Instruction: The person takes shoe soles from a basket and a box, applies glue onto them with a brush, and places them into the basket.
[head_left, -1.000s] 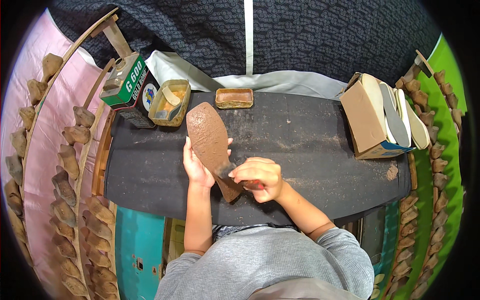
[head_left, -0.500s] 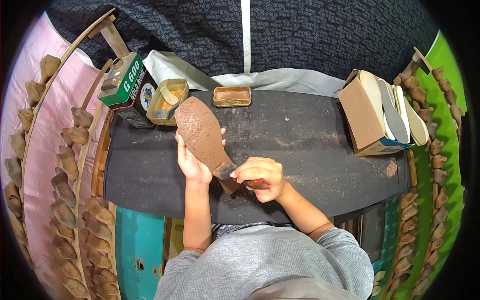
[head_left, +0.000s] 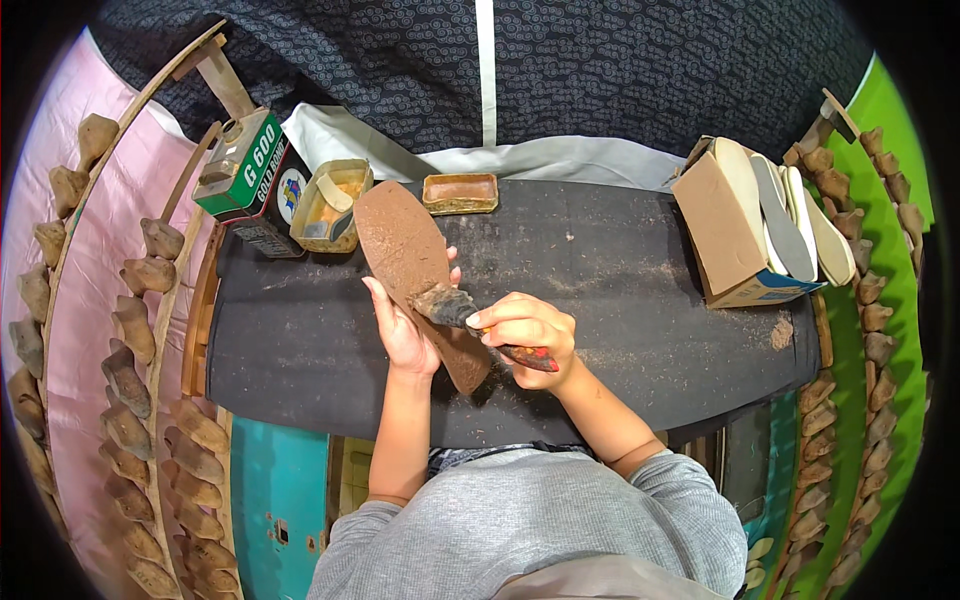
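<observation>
My left hand holds a brown shoe sole from underneath, toe end pointing up toward the back left. My right hand grips a brush with a red handle and dark, glue-caked bristles. The bristles rest on the middle of the sole. Both hands hover over a dark, dusty worktable.
A green tin, an open glue tin and a small shallow tray stand at the table's back left. A cardboard box with pale insoles sits at the right. Racks of wooden shoe lasts curve along both sides.
The sole has shifted left and up in my left hand. My right hand has brought the brush up from the heel end onto the sole's middle.
</observation>
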